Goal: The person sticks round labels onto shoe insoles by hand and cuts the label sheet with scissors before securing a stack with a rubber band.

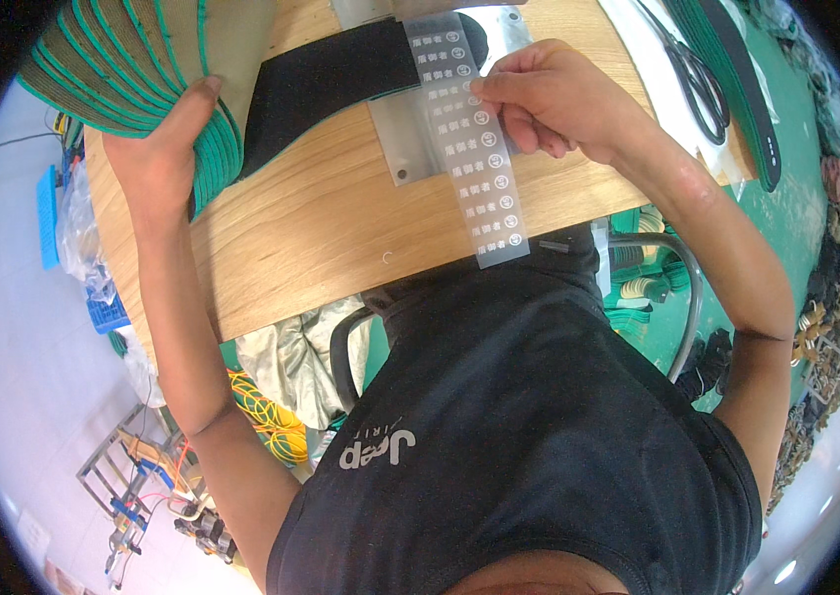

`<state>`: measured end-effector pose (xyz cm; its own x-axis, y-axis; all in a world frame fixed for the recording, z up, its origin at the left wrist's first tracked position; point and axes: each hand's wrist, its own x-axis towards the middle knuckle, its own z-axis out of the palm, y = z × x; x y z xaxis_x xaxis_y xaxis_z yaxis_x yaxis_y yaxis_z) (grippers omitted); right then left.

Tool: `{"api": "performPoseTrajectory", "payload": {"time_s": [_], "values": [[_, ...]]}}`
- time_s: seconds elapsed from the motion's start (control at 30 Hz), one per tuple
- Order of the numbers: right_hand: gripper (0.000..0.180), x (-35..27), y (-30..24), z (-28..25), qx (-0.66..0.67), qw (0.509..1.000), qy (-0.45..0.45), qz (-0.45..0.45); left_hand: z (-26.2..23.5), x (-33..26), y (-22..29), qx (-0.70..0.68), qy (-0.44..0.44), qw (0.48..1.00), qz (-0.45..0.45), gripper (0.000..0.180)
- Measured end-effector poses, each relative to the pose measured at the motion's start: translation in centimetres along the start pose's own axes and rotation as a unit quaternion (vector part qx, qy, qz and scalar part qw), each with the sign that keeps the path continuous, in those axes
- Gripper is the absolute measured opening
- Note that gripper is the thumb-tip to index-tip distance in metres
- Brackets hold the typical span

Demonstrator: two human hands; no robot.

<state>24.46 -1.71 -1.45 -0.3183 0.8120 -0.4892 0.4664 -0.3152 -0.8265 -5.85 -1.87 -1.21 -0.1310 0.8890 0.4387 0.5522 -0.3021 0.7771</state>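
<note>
On a wooden table (321,228) a long translucent strip of small printed labels (474,159) runs from the top edge down past the near table edge. My right hand (549,99) pinches the strip at its right side with thumb and fingertips. The strip lies across a black insole (336,74) and a grey metal plate (405,144). My left hand (157,149) rests on a stack of insoles with green edges (132,55) at the table's left end, thumb on top of the pile.
Black scissors (692,74) lie at the right end of the table beside dark green-edged strips (747,89). A blue crate (103,307), plastic bags and yellow bands (266,412) sit on the floor to the left. More insoles lie on the green floor at right.
</note>
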Motion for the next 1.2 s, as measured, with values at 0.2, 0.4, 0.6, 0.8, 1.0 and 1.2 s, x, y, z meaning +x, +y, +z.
{"api": "performPoseTrajectory", "payload": {"time_s": [0.2, 0.4, 0.6, 0.8, 1.0, 1.2], "values": [[0.028, 0.14, 0.03, -0.22, -0.004, 1.000, -0.012, 0.006, -0.01, 0.09, -0.44, 0.033, 0.015, 0.999, 0.030, 0.035], [0.028, 0.17, 0.06, -0.28, -0.005, 1.000, -0.016, 0.005, 0.28, 0.03, -0.28, 0.007, 0.028, 0.999, 0.038, 0.035], [0.028, 0.18, 0.33, -0.29, -0.005, 1.000, -0.015, -0.004, 0.15, 0.05, 0.06, 0.045, -0.002, 0.998, 0.038, 0.032], [0.028, 0.18, 0.26, -0.30, 0.000, 1.000, -0.017, 0.003, 0.12, 0.02, 0.23, 0.043, -0.001, 0.999, 0.020, 0.031], [0.027, 0.11, 0.25, -0.22, -0.009, 1.000, -0.016, 0.002, 0.18, -0.07, -0.11, 0.054, 0.015, 0.998, 0.019, 0.032], [0.027, 0.03, 0.13, -0.14, -0.010, 1.000, -0.010, 0.003, -0.02, -0.06, -0.26, 0.050, -0.013, 0.999, 0.010, 0.029]]}}
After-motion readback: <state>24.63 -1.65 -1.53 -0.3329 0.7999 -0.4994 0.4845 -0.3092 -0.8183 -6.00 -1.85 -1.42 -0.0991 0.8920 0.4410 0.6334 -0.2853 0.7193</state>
